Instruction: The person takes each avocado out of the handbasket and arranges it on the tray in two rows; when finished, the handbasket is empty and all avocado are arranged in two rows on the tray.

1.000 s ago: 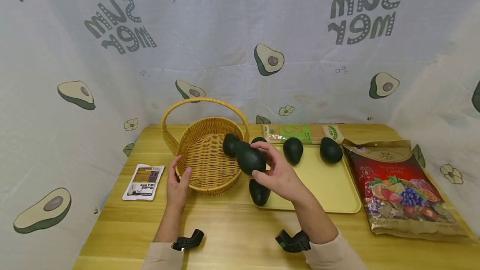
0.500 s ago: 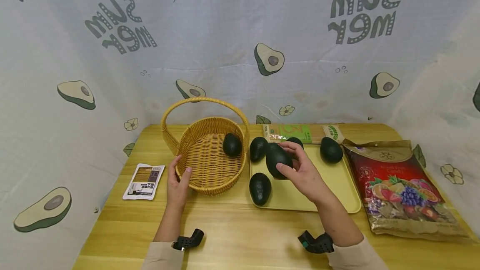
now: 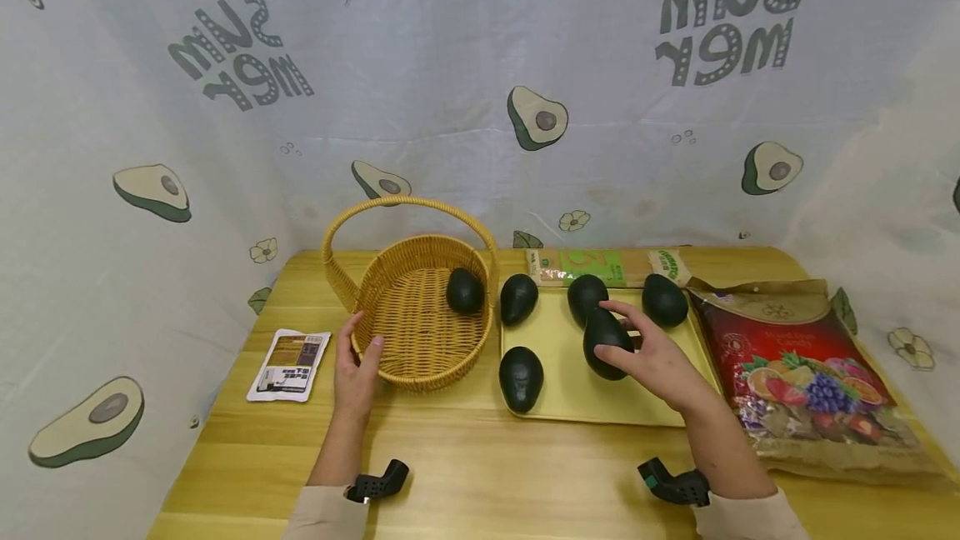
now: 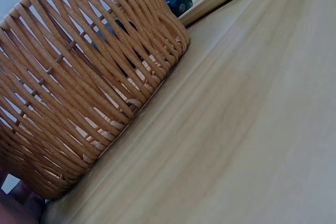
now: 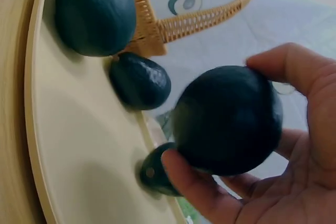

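Avocado-print cloth backs the wooden desk (image 3: 480,473). The right hand (image 3: 660,361) grips an avocado (image 3: 604,342) over the yellow tray (image 3: 555,390), four others lying close around. The left hand (image 3: 356,369) clasps the wicker basket (image 3: 408,323) rim; a candy bag (image 3: 802,373) lies beside.

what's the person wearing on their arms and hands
Both hands, left hand and right hand, are bare: no gloves. Light beige long sleeves cover the forearms. Each wrist carries a small black clip-like device, the right one with a touch of green.
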Demonstrator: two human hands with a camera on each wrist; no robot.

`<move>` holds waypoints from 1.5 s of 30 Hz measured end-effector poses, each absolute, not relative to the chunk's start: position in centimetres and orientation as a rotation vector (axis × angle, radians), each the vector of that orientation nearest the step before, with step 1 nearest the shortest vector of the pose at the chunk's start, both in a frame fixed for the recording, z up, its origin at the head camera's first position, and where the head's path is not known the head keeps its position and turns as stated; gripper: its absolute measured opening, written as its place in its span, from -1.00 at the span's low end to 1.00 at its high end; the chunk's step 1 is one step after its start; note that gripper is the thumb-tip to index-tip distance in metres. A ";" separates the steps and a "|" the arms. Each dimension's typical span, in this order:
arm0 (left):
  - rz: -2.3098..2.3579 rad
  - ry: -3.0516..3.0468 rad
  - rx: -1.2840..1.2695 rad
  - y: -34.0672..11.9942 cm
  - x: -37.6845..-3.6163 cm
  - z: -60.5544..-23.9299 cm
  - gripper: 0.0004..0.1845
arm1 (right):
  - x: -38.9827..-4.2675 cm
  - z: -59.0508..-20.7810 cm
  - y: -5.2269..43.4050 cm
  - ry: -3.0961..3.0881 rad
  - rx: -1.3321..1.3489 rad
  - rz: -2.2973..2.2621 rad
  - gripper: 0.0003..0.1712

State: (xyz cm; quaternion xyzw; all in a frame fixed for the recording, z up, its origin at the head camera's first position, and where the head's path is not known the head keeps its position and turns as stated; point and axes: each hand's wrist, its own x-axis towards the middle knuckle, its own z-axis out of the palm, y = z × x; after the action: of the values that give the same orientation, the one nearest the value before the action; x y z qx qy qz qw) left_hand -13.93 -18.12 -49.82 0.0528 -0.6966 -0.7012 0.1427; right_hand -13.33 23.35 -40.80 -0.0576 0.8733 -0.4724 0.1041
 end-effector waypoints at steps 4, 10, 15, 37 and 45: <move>-2.019 -2.007 0.166 -18.1 -13.9 -49.8 -0.45 | -13.4 -41.0 24.2 2.599 -0.189 -1.293 -0.14; -2.038 -2.025 0.164 -18.2 -13.9 -49.6 -0.43 | -13.5 -41.4 24.9 2.544 -0.193 -1.211 -0.12; -2.047 -2.029 0.156 -18.1 -13.9 -49.5 -0.41 | -13.6 -41.9 24.9 2.488 -0.192 -1.162 -0.11; -2.069 -2.018 0.156 -18.1 -13.8 -49.4 -0.41 | -13.2 -42.2 25.0 2.437 -0.188 -1.011 -0.17; -2.051 -2.031 0.165 -18.0 -13.7 -49.4 -0.41 | -13.2 -41.9 25.0 2.423 -0.249 -1.023 -0.05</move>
State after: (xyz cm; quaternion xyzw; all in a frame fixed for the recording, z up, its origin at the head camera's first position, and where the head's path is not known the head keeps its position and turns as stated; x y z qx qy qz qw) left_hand -13.66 -17.95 -49.43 0.0566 -0.6970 -0.7038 0.1252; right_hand -13.18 25.01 -41.87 -0.0914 0.8886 -0.3753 0.2474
